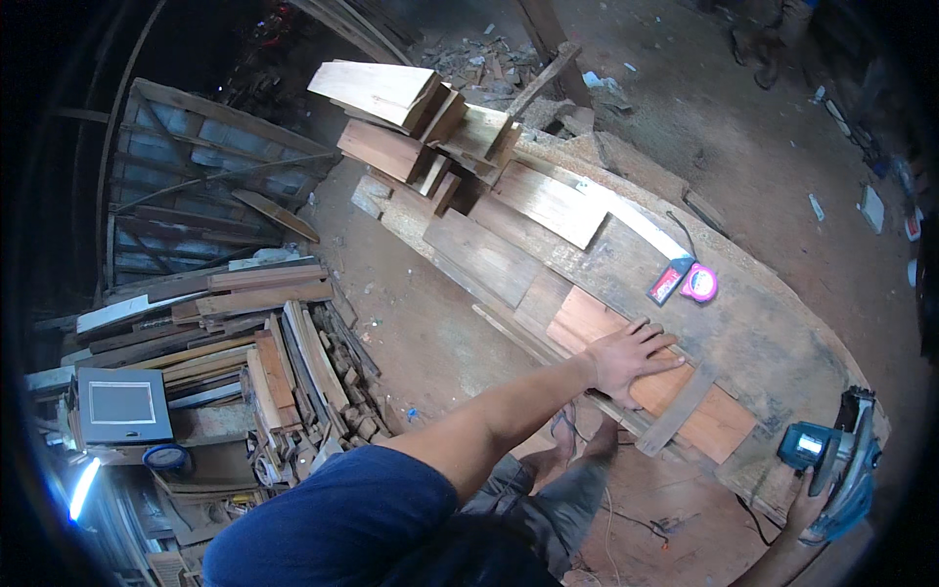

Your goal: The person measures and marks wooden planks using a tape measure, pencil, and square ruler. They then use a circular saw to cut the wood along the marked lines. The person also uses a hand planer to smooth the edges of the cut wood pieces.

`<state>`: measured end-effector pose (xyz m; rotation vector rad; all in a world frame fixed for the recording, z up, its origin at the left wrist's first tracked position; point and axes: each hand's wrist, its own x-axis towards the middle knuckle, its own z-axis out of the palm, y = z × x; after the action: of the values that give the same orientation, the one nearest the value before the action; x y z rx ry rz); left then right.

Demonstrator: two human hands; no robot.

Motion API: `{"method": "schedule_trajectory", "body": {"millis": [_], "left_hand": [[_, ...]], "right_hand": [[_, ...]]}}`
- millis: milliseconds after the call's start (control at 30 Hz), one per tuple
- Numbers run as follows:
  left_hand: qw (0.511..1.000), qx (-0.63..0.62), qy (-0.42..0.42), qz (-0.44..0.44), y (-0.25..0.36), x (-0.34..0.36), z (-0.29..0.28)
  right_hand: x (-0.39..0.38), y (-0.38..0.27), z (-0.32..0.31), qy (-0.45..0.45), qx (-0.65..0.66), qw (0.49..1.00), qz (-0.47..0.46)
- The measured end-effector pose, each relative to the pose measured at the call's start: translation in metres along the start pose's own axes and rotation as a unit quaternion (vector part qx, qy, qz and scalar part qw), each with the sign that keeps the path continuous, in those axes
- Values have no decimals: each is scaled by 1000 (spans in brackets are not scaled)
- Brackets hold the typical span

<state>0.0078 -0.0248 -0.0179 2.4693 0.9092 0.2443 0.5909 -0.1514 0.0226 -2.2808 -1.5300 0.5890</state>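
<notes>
Blue sleeve [333,519], reddish board [667,389] beneath wide-spread left hand [634,364], right hand [806,506] holding teal saw [857,497] near board's end

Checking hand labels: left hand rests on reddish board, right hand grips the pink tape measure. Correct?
No: head view shows the right hand gripping a teal power saw, not the pink tape measure. The left hand rests on the reddish board.

Reddish board [667,393] flat; teal saw [853,489] near right end.
</notes>
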Motion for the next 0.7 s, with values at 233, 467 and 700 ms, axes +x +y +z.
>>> {"method": "schedule_trajectory", "body": {"millis": [233, 467, 700], "left_hand": [[999, 29, -30, -26, 3, 11, 2], [996, 70, -52, -23, 12, 22, -3], [996, 76, -38, -20, 15, 19, 2]], "right_hand": [[6, -18, -6, 39, -47, 998, 5], [-3, -81, -34, 141, 6, 990, 20], [-153, -175, -69, 180, 277, 926, 183]]}}
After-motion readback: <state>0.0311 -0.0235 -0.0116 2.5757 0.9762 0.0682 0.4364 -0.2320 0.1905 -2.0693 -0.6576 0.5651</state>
